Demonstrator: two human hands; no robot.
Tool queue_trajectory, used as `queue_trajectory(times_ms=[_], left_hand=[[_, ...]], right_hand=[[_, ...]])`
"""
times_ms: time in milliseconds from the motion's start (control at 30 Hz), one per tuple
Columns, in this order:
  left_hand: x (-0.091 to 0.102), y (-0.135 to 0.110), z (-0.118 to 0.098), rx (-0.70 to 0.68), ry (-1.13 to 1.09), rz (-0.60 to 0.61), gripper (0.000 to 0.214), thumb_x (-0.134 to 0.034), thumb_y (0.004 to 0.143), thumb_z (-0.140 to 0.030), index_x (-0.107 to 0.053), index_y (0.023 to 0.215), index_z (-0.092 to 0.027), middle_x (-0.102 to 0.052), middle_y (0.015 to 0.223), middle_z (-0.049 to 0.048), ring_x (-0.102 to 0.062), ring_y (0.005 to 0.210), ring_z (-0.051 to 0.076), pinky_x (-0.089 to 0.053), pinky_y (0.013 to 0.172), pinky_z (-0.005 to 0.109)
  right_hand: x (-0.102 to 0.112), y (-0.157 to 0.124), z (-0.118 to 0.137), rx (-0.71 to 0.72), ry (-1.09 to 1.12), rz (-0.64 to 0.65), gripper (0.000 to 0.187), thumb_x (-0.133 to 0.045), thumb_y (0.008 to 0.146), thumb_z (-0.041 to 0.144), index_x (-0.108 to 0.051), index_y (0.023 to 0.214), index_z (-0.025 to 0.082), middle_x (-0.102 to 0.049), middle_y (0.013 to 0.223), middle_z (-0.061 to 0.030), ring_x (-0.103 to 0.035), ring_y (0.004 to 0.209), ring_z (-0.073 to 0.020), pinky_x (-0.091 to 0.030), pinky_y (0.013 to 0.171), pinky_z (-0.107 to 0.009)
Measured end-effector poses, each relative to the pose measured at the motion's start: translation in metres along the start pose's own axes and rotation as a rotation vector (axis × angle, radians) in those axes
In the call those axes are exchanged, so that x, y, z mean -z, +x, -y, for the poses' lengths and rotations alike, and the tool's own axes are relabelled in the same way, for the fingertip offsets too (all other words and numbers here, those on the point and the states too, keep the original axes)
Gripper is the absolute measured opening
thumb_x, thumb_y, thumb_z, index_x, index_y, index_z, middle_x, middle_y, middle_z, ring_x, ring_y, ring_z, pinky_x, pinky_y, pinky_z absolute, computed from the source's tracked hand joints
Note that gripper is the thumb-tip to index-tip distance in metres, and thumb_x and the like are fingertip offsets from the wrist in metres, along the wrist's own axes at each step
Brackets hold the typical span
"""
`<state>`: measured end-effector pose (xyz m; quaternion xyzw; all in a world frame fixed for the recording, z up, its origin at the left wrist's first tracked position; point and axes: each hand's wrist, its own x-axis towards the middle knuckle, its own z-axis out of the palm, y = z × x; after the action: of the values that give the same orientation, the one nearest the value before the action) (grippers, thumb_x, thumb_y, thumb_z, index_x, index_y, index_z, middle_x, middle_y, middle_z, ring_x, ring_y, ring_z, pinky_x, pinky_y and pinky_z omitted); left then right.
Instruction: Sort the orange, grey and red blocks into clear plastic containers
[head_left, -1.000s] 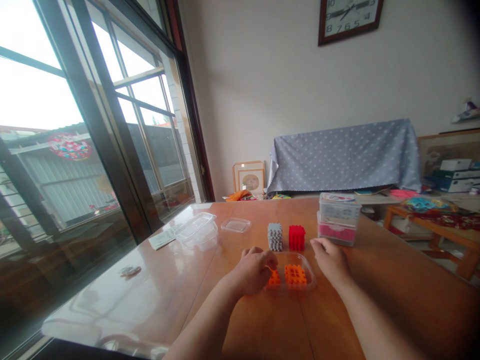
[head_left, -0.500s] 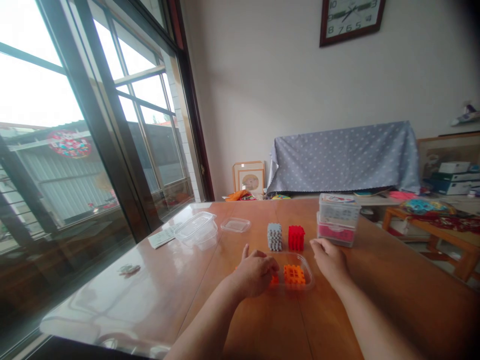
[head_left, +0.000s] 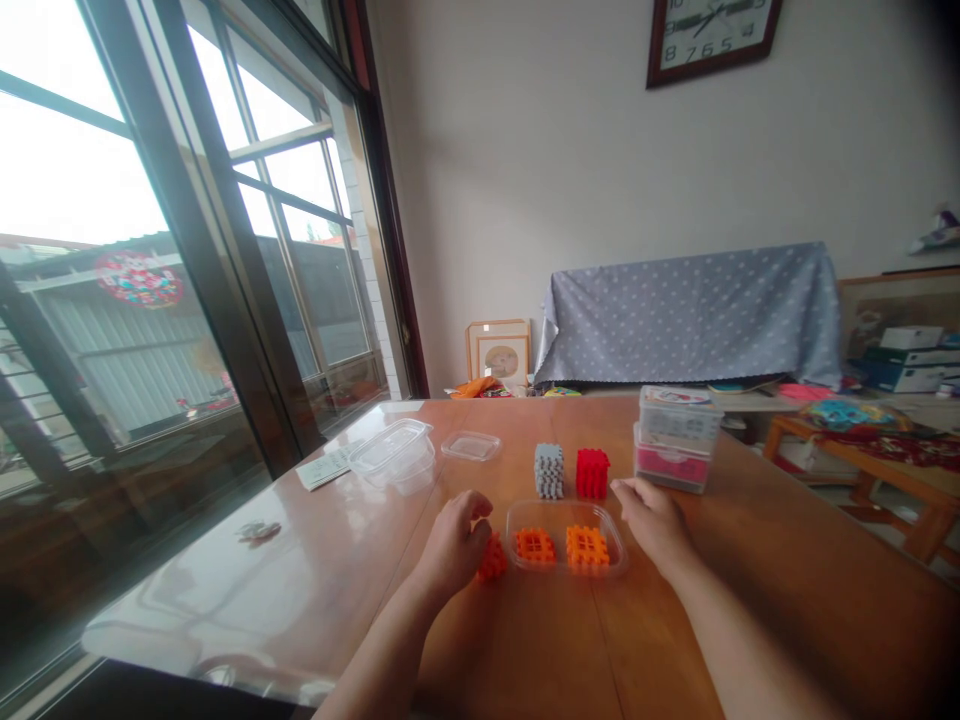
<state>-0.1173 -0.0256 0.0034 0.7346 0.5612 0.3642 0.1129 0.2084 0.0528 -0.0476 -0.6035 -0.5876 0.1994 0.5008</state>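
A clear plastic container point(head_left: 566, 573) lies on the table with two orange lattice-like toy pieces inside, a left one point(head_left: 535, 546) and a right one point(head_left: 588, 547). Just outside its left end is a red-orange piece or stack point(head_left: 493, 558), partly covered by my left hand point(head_left: 450, 540). That hand is beside it, thumb and fingers apart, with nothing visible between them. My right hand point(head_left: 656, 518) hovers past the container's right end, its fingers pressed together; whatever they may hold is hidden. Behind the container stand a grey block stack point(head_left: 549, 472) and a red block stack point(head_left: 592, 473).
Stacked clear boxes point(head_left: 675, 455), the lower with pink contents, stand at the table's right. A clear lid point(head_left: 471, 447) and nested clear containers point(head_left: 394, 455) lie back left near a paper point(head_left: 324, 470). A small object point(head_left: 259, 533) sits further left.
My left hand has moved left, out of the clear container to the red-orange piece beside it, uncovering the left orange piece. My right hand has shifted slightly left.
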Motion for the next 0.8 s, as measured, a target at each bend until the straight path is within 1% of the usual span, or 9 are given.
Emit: queue_trajectory(times_ms=[100,200,300,367,467,567,667,733,800], left_hand=[[0.012,-0.009,0.01,0.014,-0.014,0.054,0.019,-0.055,0.083,-0.015,-0.061,0.1,-0.021,-0.068,0.104,0.0045,-0.063,0.099,0.021,-0.051,0.09,0.034],[0.023,-0.017,0.012,0.025,0.041,0.137,0.033,-0.068,0.079,-0.024,-0.062,0.111,-0.023,-0.068,0.118,0.0057,-0.061,0.111,0.025,-0.048,0.098,0.037],[0.029,-0.022,0.009,0.057,0.116,0.2,0.046,-0.077,0.071,-0.029,-0.062,0.115,-0.026,-0.066,0.124,0.0054,-0.058,0.116,0.029,-0.046,0.101,0.041],[0.031,-0.023,0.007,0.068,0.147,0.237,0.05,-0.077,0.071,-0.028,-0.061,0.117,-0.027,-0.064,0.124,0.0049,-0.057,0.115,0.029,-0.046,0.101,0.042],[0.032,-0.022,0.006,0.076,0.169,0.269,0.052,-0.072,0.072,-0.022,-0.059,0.122,-0.029,-0.063,0.123,0.0045,-0.056,0.114,0.029,-0.046,0.1,0.042],[0.033,-0.021,0.007,0.07,0.178,0.267,0.048,-0.069,0.072,-0.019,-0.06,0.118,-0.029,-0.065,0.119,0.0038,-0.056,0.112,0.028,-0.045,0.1,0.04],[0.034,-0.019,0.008,0.045,0.169,0.267,0.041,-0.07,0.071,-0.019,-0.062,0.111,-0.027,-0.066,0.115,0.0027,-0.056,0.111,0.027,-0.044,0.1,0.039],[0.037,-0.018,0.008,0.039,0.155,0.261,0.041,-0.072,0.07,-0.018,-0.063,0.11,-0.026,-0.067,0.115,0.0025,-0.056,0.11,0.027,-0.044,0.1,0.04],[0.04,-0.017,0.006,0.046,0.137,0.246,0.043,-0.072,0.069,-0.017,-0.063,0.11,-0.026,-0.066,0.117,0.0029,-0.056,0.11,0.027,-0.044,0.1,0.04]], right_hand=[[-0.001,-0.001,0.0,-0.008,-0.012,0.01,0.044,-0.05,0.088,0.061,-0.068,0.077,0.022,-0.061,0.059,0.0007,-0.059,0.066,-0.0206,-0.041,0.061,-0.027],[-0.001,-0.001,-0.001,-0.019,-0.028,0.036,0.045,-0.049,0.089,0.06,-0.066,0.074,0.022,-0.06,0.059,0.0014,-0.058,0.064,-0.0193,-0.04,0.061,-0.027],[-0.003,0.0,-0.004,-0.026,-0.041,0.046,0.045,-0.048,0.089,0.061,-0.067,0.076,0.022,-0.061,0.059,0.0014,-0.058,0.063,-0.0192,-0.039,0.059,-0.028],[-0.004,0.001,-0.006,-0.032,-0.04,0.042,0.045,-0.048,0.088,0.061,-0.069,0.079,0.022,-0.062,0.059,0.0013,-0.059,0.063,-0.0198,-0.039,0.059,-0.028],[-0.003,0.0,-0.005,-0.046,-0.035,0.047,0.044,-0.049,0.088,0.061,-0.068,0.078,0.022,-0.061,0.058,0.0014,-0.058,0.062,-0.0198,-0.039,0.058,-0.028],[0.002,-0.005,0.004,-0.038,-0.012,0.064,0.042,-0.051,0.089,0.059,-0.067,0.076,0.022,-0.061,0.057,0.0014,-0.059,0.061,-0.0198,-0.041,0.06,-0.028],[0.005,-0.008,0.011,-0.043,0.002,0.069,0.04,-0.052,0.089,0.057,-0.07,0.081,0.022,-0.063,0.057,0.0012,-0.06,0.061,-0.0205,-0.042,0.061,-0.029],[0.005,-0.009,0.012,-0.043,-0.003,0.064,0.039,-0.052,0.089,0.056,-0.07,0.083,0.022,-0.063,0.057,0.001,-0.06,0.061,-0.0208,-0.042,0.061,-0.029],[0.004,-0.007,0.01,-0.03,-0.011,0.063,0.041,-0.051,0.089,0.057,-0.07,0.079,0.022,-0.063,0.057,0.0006,-0.06,0.061,-0.0208,-0.042,0.059,-0.029]])
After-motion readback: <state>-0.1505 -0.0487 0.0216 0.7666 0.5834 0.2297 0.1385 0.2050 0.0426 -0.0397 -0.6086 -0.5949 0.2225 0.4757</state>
